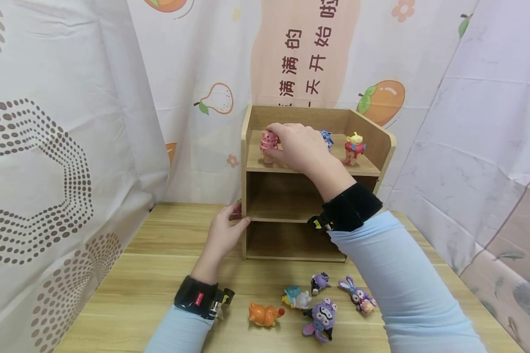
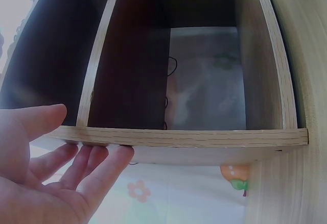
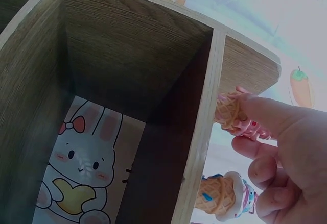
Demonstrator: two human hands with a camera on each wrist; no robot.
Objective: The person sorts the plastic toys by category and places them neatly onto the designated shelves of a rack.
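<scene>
My right hand [image 1: 304, 147] pinches a pink ice-cream-cone figurine [image 1: 269, 141] between thumb and fingers at the left of the top shelf. Its waffle-cone base [image 3: 229, 113] shows right at the shelf board in the right wrist view. A blue figurine [image 1: 327, 139] stands partly hidden behind that hand. Further right is a red and yellow figurine [image 1: 355, 148]. My left hand [image 1: 223, 230] grips the left side panel of the wooden shelf unit [image 1: 245, 196], thumb near the front edge and fingers [image 2: 110, 170] along the outer face.
On the table [image 1: 159, 255] before the unit lie an orange fox-like figurine [image 1: 264, 315], a blue and white one [image 1: 297, 297], a small purple one [image 1: 320, 282], a larger purple one [image 1: 323, 316] and a purple rabbit [image 1: 357, 295]. A printed curtain [image 1: 194, 147] hangs behind.
</scene>
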